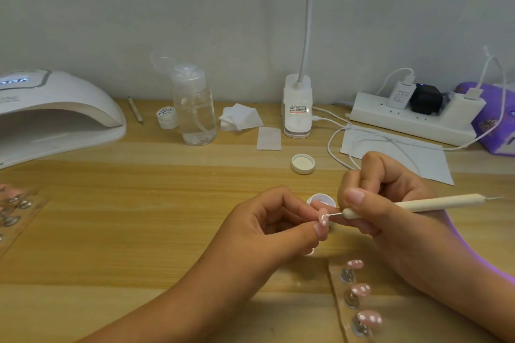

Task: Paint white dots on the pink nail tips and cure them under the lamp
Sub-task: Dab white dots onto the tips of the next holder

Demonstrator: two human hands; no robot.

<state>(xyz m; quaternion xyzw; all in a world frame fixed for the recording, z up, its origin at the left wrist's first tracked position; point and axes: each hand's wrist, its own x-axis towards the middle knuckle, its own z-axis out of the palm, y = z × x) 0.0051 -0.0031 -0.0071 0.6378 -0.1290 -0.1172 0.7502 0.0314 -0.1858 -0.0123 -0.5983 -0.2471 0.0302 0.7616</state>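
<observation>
My left hand [267, 224] pinches a small pink nail tip [323, 217] between thumb and fingertips; white dots show on it. My right hand [390, 203] grips a cream dotting pen [418, 204], and its thin metal point touches the nail tip. Just behind the nail tip sits a small open pot of white gel [320, 199]. Three pink nail tips with white dots [361, 290] stand on a clear holder strip at the lower right. The white curing lamp [55, 111] stands at the far left, its mouth facing right.
Another strip of pink tips [14, 209] lies at the left edge. Behind are a clear pump bottle [195, 108], a small white jar [167, 117], cotton pads [241, 118], a loose white lid [303, 163], a clip lamp base [297, 108], a power strip [412, 120] with cables and a sheet of paper [423, 159].
</observation>
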